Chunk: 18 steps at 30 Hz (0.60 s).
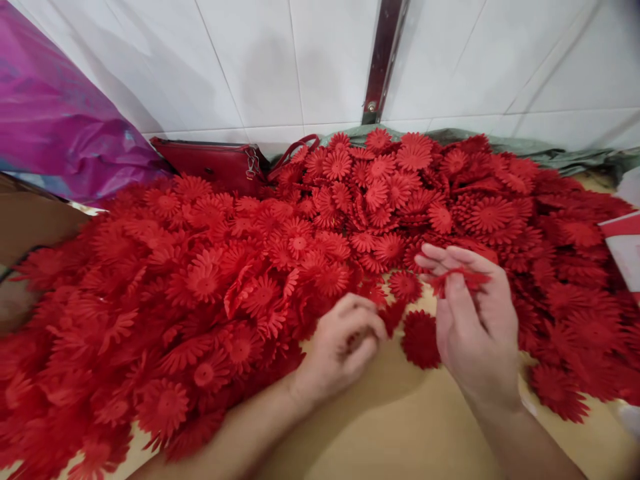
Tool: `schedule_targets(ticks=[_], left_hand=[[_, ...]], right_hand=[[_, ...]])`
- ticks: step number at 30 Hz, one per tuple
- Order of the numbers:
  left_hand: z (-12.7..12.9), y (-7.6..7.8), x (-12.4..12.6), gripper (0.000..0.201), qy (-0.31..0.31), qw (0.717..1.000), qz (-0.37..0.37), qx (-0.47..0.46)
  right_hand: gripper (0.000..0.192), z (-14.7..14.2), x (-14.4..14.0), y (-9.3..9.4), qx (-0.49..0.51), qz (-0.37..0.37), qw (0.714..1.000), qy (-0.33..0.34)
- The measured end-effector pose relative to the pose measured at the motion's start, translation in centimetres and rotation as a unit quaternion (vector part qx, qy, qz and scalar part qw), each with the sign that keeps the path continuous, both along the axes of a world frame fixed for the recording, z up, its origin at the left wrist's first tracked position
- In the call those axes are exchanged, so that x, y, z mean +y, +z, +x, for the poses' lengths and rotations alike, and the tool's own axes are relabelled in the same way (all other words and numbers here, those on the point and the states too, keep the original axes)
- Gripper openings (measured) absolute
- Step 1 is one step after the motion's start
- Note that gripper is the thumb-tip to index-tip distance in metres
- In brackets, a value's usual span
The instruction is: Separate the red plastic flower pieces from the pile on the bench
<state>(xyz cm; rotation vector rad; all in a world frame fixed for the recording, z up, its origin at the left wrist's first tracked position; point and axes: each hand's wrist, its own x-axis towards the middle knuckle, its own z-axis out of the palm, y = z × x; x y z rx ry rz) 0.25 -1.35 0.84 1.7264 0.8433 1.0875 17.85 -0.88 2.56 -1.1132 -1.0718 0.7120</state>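
Note:
A big heap of red fabric daisy flowers (280, 267) covers the tan table (400, 427) from left to right. My right hand (475, 327) is raised over the table and pinches one red flower (463, 279) between thumb and fingers. My left hand (345, 347) rests at the edge of the heap with its fingers curled around a red flower piece (393, 315). A single flat red flower (420, 339) lies on the table between the two hands.
A red handbag (215, 163) stands against the white tiled wall (280, 60) behind the heap. A purple plastic bag (55, 120) sits at the far left. A metal strip (383, 57) runs up the wall. A red and white object (625, 247) is at the right edge.

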Motion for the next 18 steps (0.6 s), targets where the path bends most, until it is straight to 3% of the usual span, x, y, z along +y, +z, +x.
schedule_targets(ticks=[2, 4, 6, 8, 10, 14, 16, 18], left_hand=[[0.1, 0.0, -0.4, 0.018, -0.084, 0.993, 0.062, 0.053], [0.2, -0.2, -0.6, 0.018, -0.106, 0.987, 0.096, 0.074], [0.2, -0.3, -0.6, 0.018, -0.095, 0.987, 0.097, 0.084], [0.3, -0.2, -0.6, 0.020, -0.093, 0.988, 0.085, 0.089], [0.4, -0.1, -0.5, 0.020, -0.110, 0.986, 0.092, 0.090], [0.9, -0.3, -0.6, 0.016, -0.165, 0.970, 0.142, 0.105], [1.0, -0.6, -0.6, 0.015, -0.162, 0.969, 0.147, 0.111], [1.1, -0.9, -0.6, 0.016, -0.141, 0.974, 0.140, 0.103]], right_hand=[[0.046, -0.4, -1.0, 0.9, -0.122, 0.014, 0.977, 0.175], [0.053, -0.6, -1.6, 1.2, -0.205, 0.048, 0.946, 0.247], [0.045, -0.5, -1.5, 1.0, -0.229, 0.062, 0.952, 0.193], [0.025, -0.4, -1.0, 0.4, -0.206, 0.041, 0.974, 0.082], [0.006, -0.3, -0.6, -0.1, -0.178, 0.005, 0.984, 0.027], [0.008, -0.3, -0.5, -0.3, -0.198, -0.027, 0.979, 0.039], [0.017, -0.4, -0.6, 0.0, -0.218, -0.023, 0.975, 0.045], [0.021, -0.7, -0.6, 0.8, -0.229, -0.027, 0.968, 0.094]])
